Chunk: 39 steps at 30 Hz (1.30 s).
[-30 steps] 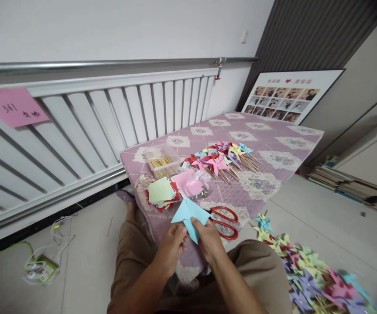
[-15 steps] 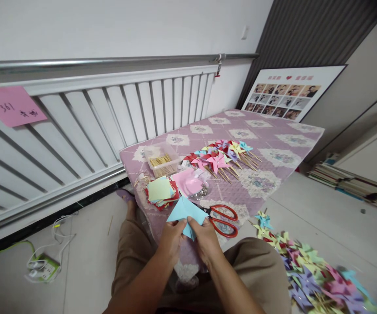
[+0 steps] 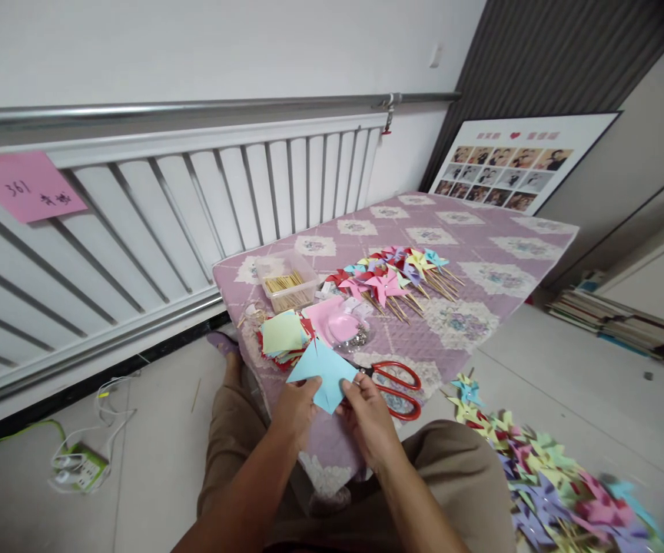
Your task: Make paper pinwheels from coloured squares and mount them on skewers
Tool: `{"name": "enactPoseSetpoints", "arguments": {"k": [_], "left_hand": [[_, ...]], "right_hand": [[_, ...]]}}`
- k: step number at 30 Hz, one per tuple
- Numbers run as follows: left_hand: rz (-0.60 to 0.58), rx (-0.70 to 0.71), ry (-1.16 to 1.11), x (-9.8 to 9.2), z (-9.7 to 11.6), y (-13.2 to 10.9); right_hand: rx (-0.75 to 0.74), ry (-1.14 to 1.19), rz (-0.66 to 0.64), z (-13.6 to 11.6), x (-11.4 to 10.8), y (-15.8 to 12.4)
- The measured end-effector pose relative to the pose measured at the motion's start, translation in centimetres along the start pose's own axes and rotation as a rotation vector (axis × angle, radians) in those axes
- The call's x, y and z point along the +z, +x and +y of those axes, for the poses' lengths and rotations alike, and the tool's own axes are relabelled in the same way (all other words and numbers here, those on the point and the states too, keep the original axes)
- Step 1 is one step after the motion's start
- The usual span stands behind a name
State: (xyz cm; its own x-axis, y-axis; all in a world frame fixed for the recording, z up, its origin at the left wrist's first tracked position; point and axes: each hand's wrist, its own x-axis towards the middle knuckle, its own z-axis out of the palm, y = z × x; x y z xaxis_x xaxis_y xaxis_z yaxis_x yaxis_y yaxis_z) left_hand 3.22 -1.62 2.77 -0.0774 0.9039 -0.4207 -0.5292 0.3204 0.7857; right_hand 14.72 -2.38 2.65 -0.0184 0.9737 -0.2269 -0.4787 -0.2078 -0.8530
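Note:
A light blue square of paper (image 3: 325, 372) with slits cut in from its corners is held above the near end of the table. My left hand (image 3: 297, 411) pinches its left side, and my right hand (image 3: 363, 411) pinches its right side. Red-handled scissors (image 3: 398, 388) lie just beyond my right hand, blades partly hidden by the paper. Behind the paper sits a stack of coloured paper squares (image 3: 283, 334), a pale yellow one on top. A pink dish (image 3: 340, 324) and a heap of small metal pieces (image 3: 360, 338) are beside it.
On the floral tablecloth (image 3: 462, 322) stand a clear plastic box (image 3: 287, 280) of thin sticks and a pile of finished paper pinwheels (image 3: 386, 284). More pinwheels (image 3: 545, 476) lie on the floor at right. A power strip (image 3: 84, 467) with cables is on the floor at left.
My hands have moved apart, from the middle of the blue paper to its left and right sides. The paper now lies flatter and more opened out.

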Motion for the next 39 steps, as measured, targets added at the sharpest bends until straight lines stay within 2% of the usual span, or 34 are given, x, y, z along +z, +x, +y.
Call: {"name": "enactPoseSetpoints", "arguments": {"k": [4,8,12,19,23,28,33,39], "left_hand": [[-0.024,0.001,-0.084,-0.5,0.8,0.7],[-0.067,-0.007,-0.095,-0.4,1.4,0.7],[-0.089,-0.014,-0.132,0.4,2.1,-0.1],[-0.139,-0.012,-0.039,0.8,2.7,-1.1],[-0.170,0.007,-0.022,0.3,2.3,-1.0],[-0.131,-0.018,-0.014,0.2,2.1,-1.3],[-0.041,0.012,0.089,0.9,2.5,-1.9],[0.024,0.037,0.137,1.3,2.4,-2.5]], "right_hand": [[-0.160,-0.155,-0.022,-0.5,-1.2,-0.2],[-0.346,-0.398,-0.150,-0.5,-1.8,-0.9],[-0.450,-0.654,-0.184,-0.1,-2.0,-1.4],[-0.589,-0.816,-0.214,-1.3,-1.3,-1.3],[-0.613,-0.851,-0.262,-2.1,-1.2,-1.5],[-0.596,-0.831,-0.257,-2.6,-0.9,-1.8],[-0.584,-0.808,-0.188,-2.7,-0.4,-1.8],[-0.484,-0.720,-0.102,-2.9,0.1,-1.7]]}}
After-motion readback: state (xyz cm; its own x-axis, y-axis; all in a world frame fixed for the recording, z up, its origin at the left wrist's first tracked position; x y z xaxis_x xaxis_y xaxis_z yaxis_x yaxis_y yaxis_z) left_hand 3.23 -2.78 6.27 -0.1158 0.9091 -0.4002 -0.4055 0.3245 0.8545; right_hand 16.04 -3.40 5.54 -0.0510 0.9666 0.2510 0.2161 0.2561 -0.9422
